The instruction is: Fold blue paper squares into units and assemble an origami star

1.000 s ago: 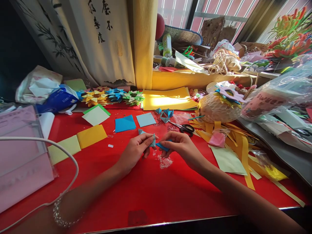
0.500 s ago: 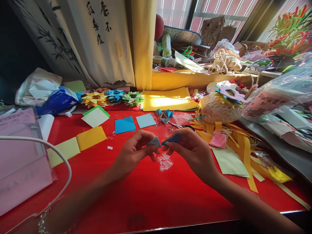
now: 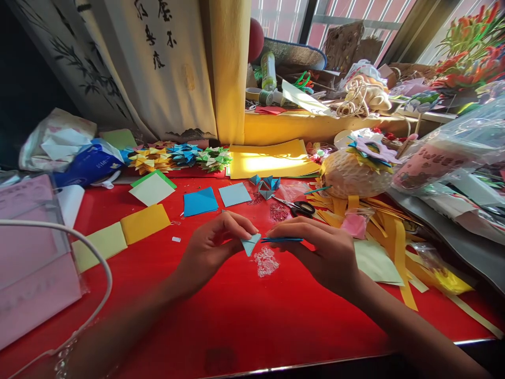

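My left hand (image 3: 213, 245) pinches a small light blue folded paper triangle (image 3: 251, 244) just above the red table (image 3: 236, 316). My right hand (image 3: 321, 247) pinches a darker blue folded paper piece (image 3: 283, 239), held flat and edge-on, its tip almost touching the triangle. Both hands meet at the table's middle. A scrap of clear crinkled plastic (image 3: 266, 261) lies right below them. More folded blue pieces (image 3: 268, 184) sit further back, beside flat blue paper squares (image 3: 200, 201).
Yellow and pale green paper squares (image 3: 122, 231) lie at the left, near a pink box (image 3: 31, 252) and a white cable (image 3: 79, 242). Black-handled scissors (image 3: 302, 208), yellow strips (image 3: 390, 237) and a wrapped ball (image 3: 351, 173) crowd the right. Paper stars (image 3: 177, 157) line the back.
Both hands rose off the table and came back down a little. The right hand turned its dark blue piece flat, and the left turned the light triangle point-down.
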A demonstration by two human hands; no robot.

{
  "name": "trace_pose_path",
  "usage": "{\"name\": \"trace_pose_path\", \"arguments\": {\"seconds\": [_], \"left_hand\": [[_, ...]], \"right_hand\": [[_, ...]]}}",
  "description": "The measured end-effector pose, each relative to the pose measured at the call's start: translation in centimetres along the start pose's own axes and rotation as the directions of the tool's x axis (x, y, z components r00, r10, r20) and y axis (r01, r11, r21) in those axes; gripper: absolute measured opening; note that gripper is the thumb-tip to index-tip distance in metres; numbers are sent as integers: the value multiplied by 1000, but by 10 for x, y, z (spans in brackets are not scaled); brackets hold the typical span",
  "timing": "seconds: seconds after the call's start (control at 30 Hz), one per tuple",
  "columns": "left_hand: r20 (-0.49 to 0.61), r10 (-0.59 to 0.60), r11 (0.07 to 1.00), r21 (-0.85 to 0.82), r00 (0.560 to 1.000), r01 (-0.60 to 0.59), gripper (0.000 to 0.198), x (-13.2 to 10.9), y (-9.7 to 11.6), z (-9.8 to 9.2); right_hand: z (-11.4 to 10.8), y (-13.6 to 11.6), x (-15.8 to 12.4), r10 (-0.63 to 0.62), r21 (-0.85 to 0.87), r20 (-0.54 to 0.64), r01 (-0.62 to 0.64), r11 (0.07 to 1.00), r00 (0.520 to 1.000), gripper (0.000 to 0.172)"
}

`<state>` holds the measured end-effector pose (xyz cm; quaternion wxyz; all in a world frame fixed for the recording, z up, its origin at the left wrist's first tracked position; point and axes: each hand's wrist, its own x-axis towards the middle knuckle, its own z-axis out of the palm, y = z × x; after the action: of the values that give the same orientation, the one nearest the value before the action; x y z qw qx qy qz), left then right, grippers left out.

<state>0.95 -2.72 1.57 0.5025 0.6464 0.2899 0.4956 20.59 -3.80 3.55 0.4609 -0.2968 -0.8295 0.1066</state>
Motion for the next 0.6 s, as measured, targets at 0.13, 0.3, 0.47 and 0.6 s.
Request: {"name": "trace_pose_path", "arguments": {"seconds": [0.13,0.3,0.47,0.6], "left_hand": [[32,12,999,-39,999,-11,6,0,0,1],[38,12,999,-49,999,-10,8,-1,-1,2],[34,-4,999,-42,999,5,7,-2,-1,1],[32,-12,999,-43,999,14,7,-2,-1,1]], "right_hand": [[2,0,0,-10,5,9,10,1000,1000,12],[2,0,-1,-12,-11,18,12,1000,1000,13],[1,0,-1,-25,-20,19,25,999,1000,14],[0,1,-1,-50,-29,36,51,998,998,15]]}}
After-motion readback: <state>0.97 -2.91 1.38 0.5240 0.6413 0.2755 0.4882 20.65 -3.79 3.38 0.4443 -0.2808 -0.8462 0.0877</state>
